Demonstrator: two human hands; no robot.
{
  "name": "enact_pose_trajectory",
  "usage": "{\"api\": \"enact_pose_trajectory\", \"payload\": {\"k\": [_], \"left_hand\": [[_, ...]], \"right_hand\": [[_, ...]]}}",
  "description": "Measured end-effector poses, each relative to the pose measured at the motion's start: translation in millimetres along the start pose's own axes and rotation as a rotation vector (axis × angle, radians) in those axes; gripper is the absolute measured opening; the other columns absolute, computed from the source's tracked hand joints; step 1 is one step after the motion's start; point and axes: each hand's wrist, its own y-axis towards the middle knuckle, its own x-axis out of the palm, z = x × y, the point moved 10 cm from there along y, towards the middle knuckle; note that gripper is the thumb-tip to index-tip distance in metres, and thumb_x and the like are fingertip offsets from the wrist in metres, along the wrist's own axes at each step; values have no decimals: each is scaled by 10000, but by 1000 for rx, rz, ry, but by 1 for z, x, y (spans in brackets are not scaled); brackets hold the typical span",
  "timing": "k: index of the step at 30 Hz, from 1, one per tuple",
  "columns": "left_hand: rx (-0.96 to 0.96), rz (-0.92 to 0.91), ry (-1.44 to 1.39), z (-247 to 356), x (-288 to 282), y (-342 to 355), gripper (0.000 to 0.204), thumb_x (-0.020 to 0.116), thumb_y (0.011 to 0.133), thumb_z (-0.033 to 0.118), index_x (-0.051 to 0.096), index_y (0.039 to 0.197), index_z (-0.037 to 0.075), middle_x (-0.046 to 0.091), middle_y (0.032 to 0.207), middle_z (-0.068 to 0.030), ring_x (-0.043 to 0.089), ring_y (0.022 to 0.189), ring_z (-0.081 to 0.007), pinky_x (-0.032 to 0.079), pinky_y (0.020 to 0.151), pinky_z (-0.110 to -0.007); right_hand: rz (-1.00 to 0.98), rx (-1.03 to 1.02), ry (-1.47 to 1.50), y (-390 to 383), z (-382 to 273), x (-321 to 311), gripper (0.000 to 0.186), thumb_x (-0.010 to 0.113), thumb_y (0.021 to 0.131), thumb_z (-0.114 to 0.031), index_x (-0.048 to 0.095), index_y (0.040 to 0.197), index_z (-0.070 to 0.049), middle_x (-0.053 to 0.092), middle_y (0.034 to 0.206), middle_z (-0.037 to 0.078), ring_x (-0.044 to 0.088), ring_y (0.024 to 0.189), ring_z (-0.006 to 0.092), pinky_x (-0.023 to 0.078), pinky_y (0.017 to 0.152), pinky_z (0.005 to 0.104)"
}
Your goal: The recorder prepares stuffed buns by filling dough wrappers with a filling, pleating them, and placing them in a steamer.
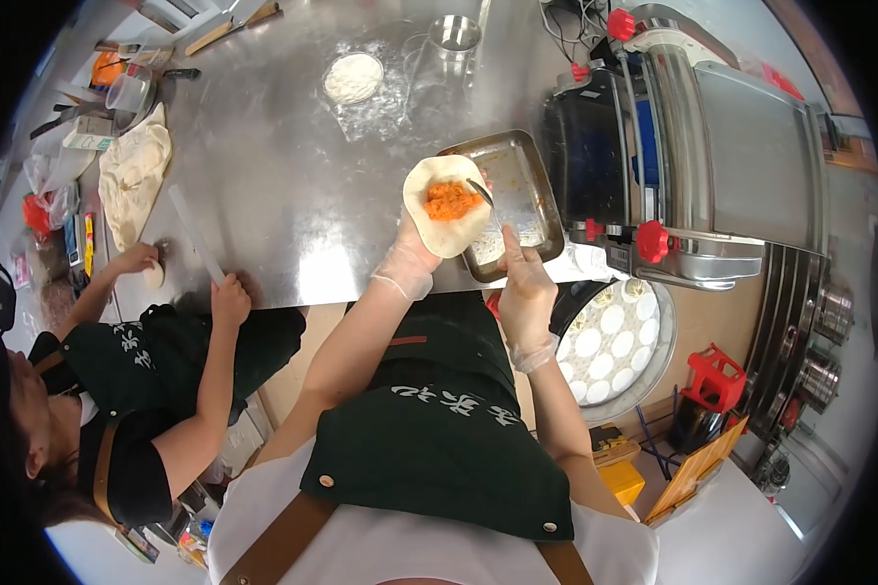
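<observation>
My left hand [412, 258], in a clear glove, is closed under a round dough wrapper [446, 241] and holds it above the table. A mound of orange filling [451, 201] lies in the middle of the wrapper. In my gloved right hand [527, 300] is a metal spoon [482, 192], its bowl touching the filling's right side. Partly behind the wrapper, a rectangular metal tray [550, 200] rests on the table with pale and orange smears inside.
Left of me, a co-worker's hand [230, 300] holds a long pale stick [197, 236]; a dough sheet [132, 180] lies beyond. Flour [353, 78] and a metal cup [455, 37] stand farther back. At right are a roller machine [673, 146] and a steamer [668, 341] of white rounds.
</observation>
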Motion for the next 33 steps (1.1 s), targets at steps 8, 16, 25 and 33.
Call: {"api": "enact_pose_trajectory", "payload": {"k": [8,16,25,33], "left_hand": [[-26,169,50,3,-5,-11,319,546,955,291,565,1122,19,622,1019,-116,627,952,-290,544,861,-383],[48,-122,47,11,22,-10,193,518,940,142,579,1070,14,629,1032,-109,633,959,-247,553,835,-345],[108,-161,153,20,36,-18,264,504,960,181,558,1160,17,627,1121,-120,620,1052,-247,513,949,-405],[-117,59,-466,2,27,-16,334,507,975,269,560,1177,9,619,1155,-141,600,1096,-289,526,921,-417]], "right_hand": [[-133,-7,85,-21,5,14,614,486,794,187,578,1337,-82,591,805,65,558,572,129,495,535,232],[-180,-26,115,-21,1,17,634,501,778,190,585,1332,-106,589,809,59,560,570,135,533,563,267],[-67,-84,-18,-11,-20,-7,649,545,684,125,617,1288,-101,628,865,82,620,587,245,519,525,352],[34,74,43,-10,1,-3,629,545,702,125,597,1299,-66,645,904,115,631,593,259,525,517,343]]}}
